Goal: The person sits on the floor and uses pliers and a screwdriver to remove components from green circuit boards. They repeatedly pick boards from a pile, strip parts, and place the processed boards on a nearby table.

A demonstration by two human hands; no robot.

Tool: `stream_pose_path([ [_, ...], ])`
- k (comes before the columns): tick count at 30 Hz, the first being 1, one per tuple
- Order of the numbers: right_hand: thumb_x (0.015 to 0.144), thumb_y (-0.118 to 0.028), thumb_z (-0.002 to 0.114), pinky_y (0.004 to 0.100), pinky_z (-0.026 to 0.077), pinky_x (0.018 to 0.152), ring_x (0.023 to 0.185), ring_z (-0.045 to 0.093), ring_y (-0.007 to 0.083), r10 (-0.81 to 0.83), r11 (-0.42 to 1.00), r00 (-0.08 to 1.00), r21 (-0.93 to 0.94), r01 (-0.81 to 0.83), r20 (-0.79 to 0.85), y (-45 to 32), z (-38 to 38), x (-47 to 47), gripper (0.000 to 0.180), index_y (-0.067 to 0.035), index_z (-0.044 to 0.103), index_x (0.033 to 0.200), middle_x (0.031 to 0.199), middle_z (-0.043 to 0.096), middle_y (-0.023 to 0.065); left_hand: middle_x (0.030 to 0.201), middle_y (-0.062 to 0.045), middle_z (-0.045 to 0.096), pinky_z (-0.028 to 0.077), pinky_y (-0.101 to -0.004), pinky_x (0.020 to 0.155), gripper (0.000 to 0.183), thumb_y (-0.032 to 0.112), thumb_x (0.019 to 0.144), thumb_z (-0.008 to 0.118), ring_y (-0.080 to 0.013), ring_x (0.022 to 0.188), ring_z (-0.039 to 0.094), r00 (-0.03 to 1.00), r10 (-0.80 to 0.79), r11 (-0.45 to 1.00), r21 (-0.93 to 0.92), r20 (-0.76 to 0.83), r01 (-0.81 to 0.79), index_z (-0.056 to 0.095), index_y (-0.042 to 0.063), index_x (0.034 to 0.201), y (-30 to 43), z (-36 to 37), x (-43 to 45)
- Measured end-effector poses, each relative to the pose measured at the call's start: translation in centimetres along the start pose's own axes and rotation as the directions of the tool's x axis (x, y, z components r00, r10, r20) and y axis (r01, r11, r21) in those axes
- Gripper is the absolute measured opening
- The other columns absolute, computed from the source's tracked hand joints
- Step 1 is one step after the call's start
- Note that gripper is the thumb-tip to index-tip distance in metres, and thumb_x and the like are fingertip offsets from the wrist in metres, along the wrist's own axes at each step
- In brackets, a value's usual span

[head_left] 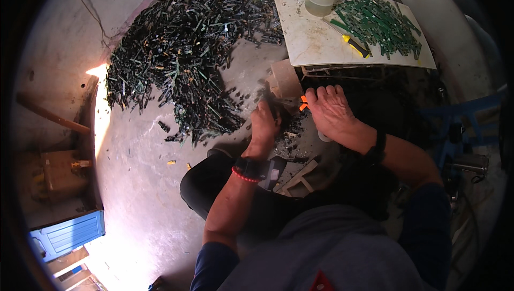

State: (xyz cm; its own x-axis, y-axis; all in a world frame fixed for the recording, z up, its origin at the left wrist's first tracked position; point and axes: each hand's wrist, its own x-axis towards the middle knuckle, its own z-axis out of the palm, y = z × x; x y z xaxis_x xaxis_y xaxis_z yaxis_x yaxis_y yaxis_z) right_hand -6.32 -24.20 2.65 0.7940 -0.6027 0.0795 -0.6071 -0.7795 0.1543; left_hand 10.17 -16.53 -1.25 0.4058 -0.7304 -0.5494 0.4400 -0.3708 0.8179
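Note:
My right hand (331, 110) is closed around an orange tool (304, 103); only its orange part shows past the fingers, so its kind is unclear. To its left, my left hand (264, 124) is curled, fingers pinched on a dark piece (274, 109) that is blurred and partly hidden. Both hands work low over the floor, close to a brown board block (286, 78). Black crumbs and small scraps (295, 130) lie on the floor below and between the hands.
A large heap of dark electronic strips (180, 50) spreads over the floor at left. On a pale board (309, 46) are green circuit-board strips (381, 24), a yellow-black screwdriver (355, 46) and a plastic cup of liquid (319, 4). A wooden frame piece (299, 176) lies near my legs.

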Motion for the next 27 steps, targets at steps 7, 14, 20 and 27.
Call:
stream_pose_path([
  [7,0.077,-0.018,0.064,0.0401,0.05,0.072,0.085,0.06,0.0334,0.014,0.925,0.973,0.367,-0.1,0.23,0.2,-0.3,0.1,0.027,-0.003,0.052,0.096,0.086,0.06,0.0171,0.053,-0.001,0.042,0.025,-0.0261,0.04,0.046,0.043,0.097,0.031,-0.0112,0.04,0.032,1.0,-0.024,1.0,0.01,0.005,0.024,0.046,0.01,0.069,0.5,0.0,-0.4],
  [14,0.079,-0.018,0.058,0.0364,0.048,0.054,0.057,0.058,0.0249,-0.213,0.481,0.812,0.782,-0.397,0.543,0.2,0.4,0.5,0.02,-0.001,0.055,0.087,0.067,0.058,0.0137,0.055,-0.001,0.043,0.027,-0.027,0.043,0.046,0.046,0.096,0.032,-0.012,0.043,0.035,0.976,0.2,0.956,0.199,0.089,-0.214,0.049,0.009,0.074,-2.2,-2.5,0.7],
  [20,0.08,-0.016,0.055,0.0273,0.039,0.044,0.053,0.049,0.011,-0.493,-0.152,0.601,0.618,-0.771,0.629,1.0,-0.4,0.7,0.012,-0.005,0.051,0.081,0.064,0.048,0.0015,0.057,-0.002,0.046,0.029,-0.027,0.046,0.043,0.045,0.095,0.036,-0.0135,0.046,0.038,0.606,0.758,0.393,0.57,0.244,-0.721,0.05,0.009,0.078,0.1,-1.7,-0.3],
  [27,0.08,-0.018,0.058,0.0261,0.037,0.045,0.057,0.047,0.012,-0.71,-0.418,0.583,0.429,-0.801,0.395,2.1,-0.2,0.5,0.016,-0.005,0.051,0.086,0.068,0.048,0.0027,0.052,-0.001,0.042,0.026,-0.0252,0.04,0.042,0.044,0.095,0.042,-0.0119,0.041,0.032,0.914,-0.064,0.922,-0.328,0.4,0.207,0.049,0.008,0.075,1.8,-2.3,-0.5],
])
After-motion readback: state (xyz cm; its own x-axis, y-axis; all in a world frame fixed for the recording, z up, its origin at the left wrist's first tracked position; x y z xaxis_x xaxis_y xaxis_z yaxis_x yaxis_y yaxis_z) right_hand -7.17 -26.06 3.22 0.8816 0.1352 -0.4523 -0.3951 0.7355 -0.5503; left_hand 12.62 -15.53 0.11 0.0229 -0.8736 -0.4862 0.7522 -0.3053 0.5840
